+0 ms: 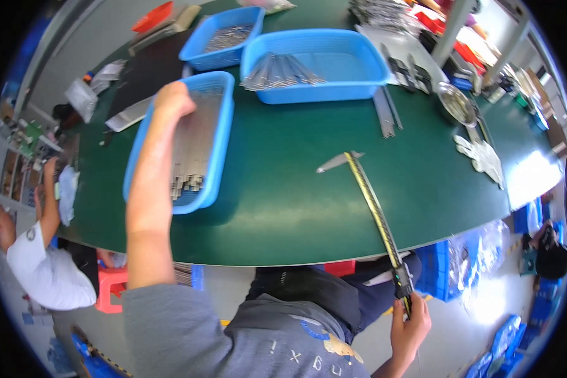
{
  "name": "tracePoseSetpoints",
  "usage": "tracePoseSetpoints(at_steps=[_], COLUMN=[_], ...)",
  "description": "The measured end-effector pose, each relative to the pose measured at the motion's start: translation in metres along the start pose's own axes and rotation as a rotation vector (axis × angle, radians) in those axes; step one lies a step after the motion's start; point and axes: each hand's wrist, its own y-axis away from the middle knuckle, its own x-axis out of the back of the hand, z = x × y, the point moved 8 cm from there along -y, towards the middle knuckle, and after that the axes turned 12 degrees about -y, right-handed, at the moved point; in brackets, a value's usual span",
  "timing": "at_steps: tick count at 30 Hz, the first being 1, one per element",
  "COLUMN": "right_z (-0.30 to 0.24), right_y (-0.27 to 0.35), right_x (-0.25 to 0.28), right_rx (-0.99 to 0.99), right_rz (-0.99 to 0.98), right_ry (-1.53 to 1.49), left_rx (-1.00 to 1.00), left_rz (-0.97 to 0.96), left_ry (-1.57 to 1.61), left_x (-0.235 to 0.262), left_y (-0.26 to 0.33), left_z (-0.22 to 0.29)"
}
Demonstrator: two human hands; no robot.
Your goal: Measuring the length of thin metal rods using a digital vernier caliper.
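Note:
My left hand reaches into the far end of a long blue plastic bin, over a layer of thin metal strips lying lengthwise in it. Its fingers are curled in; whatever they hold, if anything, is hidden. My right hand is closed around the lower end of a long caliper, below the table's near edge. The caliper slants up and left over the green table, its jaws at the far end. Its slider with a dark display sits close to my right hand.
Two more blue bins stand farther back with metal parts in them. To the right are flat metal strips, black-handled tools, a metal bowl and a white glove. Another person sits at the left.

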Motion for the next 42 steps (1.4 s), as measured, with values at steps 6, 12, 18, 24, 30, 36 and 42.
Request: tracePoseSetpoints(at_steps=[6, 12, 18, 24, 30, 36, 42], right_z=[0.006, 0.007, 0.013, 0.013, 0.006, 0.004, 0.001], right_y=[-0.011, -0.032, -0.048, -0.058, -0.053, -0.038, -0.034], right_x=[-0.001, 0.007, -0.004, 0.002, 0.002, 0.001, -0.003], right_rx=[-0.109, -0.032, 0.064, 0.080, 0.056, 0.045, -0.012], right_rz=[0.013, 0.040, -0.010, -0.026, -0.037, 0.003, 0.014], right_ry=[0.058, 0.113, 0.057, -0.005, 0.036, 0.051, 0.062], left_rx=[0.028, 0.162, -0.361, -1.365, -1.606, -1.614, -1.565], left_rz=[0.133, 0.004, 0.670, 1.267, 1.271, 1.235, 1.203], left_ry=[-0.001, 0.442, 1.136, 0.704, 0.805, 0.897, 0.904], left_x=[-0.007, -0.021, 0.104, 0.130, 0.077, 0.056, 0.045], left_y=[-0.007, -0.017, 0.120, 0.328, 0.350, 0.338, 0.333], left_z=[-0.004, -0.053, 0.007, 0.145, 0.191, 0.204, 0.209])
